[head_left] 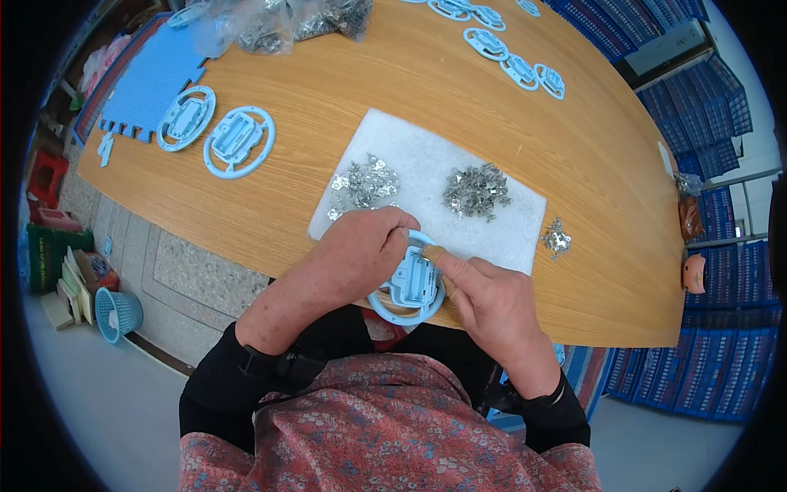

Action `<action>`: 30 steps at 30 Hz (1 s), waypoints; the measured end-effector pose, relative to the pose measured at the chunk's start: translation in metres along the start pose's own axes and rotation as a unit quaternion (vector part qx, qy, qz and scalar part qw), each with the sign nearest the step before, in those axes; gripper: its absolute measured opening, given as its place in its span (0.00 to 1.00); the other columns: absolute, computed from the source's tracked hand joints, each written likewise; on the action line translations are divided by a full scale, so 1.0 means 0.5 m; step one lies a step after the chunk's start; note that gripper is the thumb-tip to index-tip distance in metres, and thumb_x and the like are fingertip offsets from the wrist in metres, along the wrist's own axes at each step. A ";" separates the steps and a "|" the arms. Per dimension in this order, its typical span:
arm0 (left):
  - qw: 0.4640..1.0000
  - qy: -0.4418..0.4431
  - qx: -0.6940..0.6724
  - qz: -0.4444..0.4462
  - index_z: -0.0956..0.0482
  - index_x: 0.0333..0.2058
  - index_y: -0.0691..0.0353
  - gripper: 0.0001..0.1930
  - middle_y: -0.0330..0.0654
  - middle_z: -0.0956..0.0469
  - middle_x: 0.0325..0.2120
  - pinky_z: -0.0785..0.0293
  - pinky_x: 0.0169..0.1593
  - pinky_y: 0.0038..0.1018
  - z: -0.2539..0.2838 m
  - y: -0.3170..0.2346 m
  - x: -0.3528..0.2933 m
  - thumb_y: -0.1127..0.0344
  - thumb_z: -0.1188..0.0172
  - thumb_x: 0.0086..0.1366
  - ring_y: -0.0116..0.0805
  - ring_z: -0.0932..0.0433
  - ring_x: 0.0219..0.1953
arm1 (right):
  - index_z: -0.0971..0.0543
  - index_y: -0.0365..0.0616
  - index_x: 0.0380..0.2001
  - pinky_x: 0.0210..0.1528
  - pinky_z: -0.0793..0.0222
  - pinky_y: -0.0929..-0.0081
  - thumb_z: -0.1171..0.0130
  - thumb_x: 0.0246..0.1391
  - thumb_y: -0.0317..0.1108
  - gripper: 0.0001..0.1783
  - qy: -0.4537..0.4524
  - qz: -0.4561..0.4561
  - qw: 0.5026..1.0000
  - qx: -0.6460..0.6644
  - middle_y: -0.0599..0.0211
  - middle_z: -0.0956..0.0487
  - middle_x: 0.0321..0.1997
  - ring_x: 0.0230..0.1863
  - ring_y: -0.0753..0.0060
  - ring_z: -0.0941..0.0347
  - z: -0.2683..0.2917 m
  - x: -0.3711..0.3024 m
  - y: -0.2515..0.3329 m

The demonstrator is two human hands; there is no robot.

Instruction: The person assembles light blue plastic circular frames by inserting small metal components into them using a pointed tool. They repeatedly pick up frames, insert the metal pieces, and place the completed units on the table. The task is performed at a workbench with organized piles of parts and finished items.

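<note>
A light-blue plastic wheel-shaped part (412, 289), like a toy steering wheel with a boxy hollow centre, is at the table's near edge in front of me. My left hand (367, 246) is closed on its upper left rim. The right hand (494, 299) has its fingers drawn together at the upper right of the hollow. A tan cover wraps one fingertip there, and anything small under it is hidden. Just beyond my hands lies a white foam sheet (418, 156). It bears a pile of shiny flat metal pieces (366, 182) and a pile of darker small metal pieces (477, 192).
Two similar wheels (238, 143) (186, 119) lie at the left, near a blue foam mat (156, 82). More wheel parts (519, 71) line the far side. Clear bags of metal pieces (287, 25) sit at the back. Loose metal bits (557, 239) lie right of the sheet.
</note>
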State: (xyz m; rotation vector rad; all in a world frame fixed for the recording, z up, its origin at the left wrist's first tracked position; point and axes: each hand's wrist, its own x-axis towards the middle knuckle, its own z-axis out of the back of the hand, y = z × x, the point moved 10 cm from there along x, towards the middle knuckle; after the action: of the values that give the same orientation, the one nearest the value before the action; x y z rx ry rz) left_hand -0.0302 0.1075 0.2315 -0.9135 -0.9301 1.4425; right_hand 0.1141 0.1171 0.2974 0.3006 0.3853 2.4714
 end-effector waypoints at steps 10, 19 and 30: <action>1.000 0.005 0.020 0.007 0.18 0.45 0.66 0.13 0.54 0.16 0.34 0.22 0.43 0.39 -0.002 0.004 0.002 0.66 0.48 0.72 0.50 0.16 0.38 | 0.17 0.54 0.49 0.23 0.28 0.60 0.37 0.56 0.33 0.16 0.035 -0.007 0.998 -0.054 0.65 0.26 0.19 0.23 0.56 0.22 0.007 0.015 0.019; 0.999 -0.001 0.043 0.006 0.19 0.46 0.67 0.13 0.57 0.16 0.36 0.22 0.45 0.40 -0.004 0.007 -0.005 0.67 0.49 0.72 0.54 0.16 0.40 | 0.18 0.45 0.38 0.31 0.25 0.53 0.40 0.53 0.31 0.09 0.191 0.010 0.976 -0.104 0.55 0.19 0.24 0.29 0.47 0.18 0.009 0.079 0.061; 0.997 0.029 -0.061 0.031 0.22 0.51 0.66 0.13 0.45 0.17 0.37 0.23 0.46 0.30 0.008 0.003 -0.020 0.68 0.51 0.75 0.31 0.19 0.41 | 0.20 0.44 0.41 0.30 0.24 0.65 0.38 0.60 0.33 0.09 0.122 -0.024 0.992 0.004 0.62 0.20 0.23 0.26 0.60 0.19 0.056 0.062 0.018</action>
State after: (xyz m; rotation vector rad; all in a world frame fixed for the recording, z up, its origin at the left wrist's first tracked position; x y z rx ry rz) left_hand -0.0336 0.0972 0.2319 -1.0770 -0.9618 1.4174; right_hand 0.0935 0.1347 0.3305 -0.0094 0.4977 2.4656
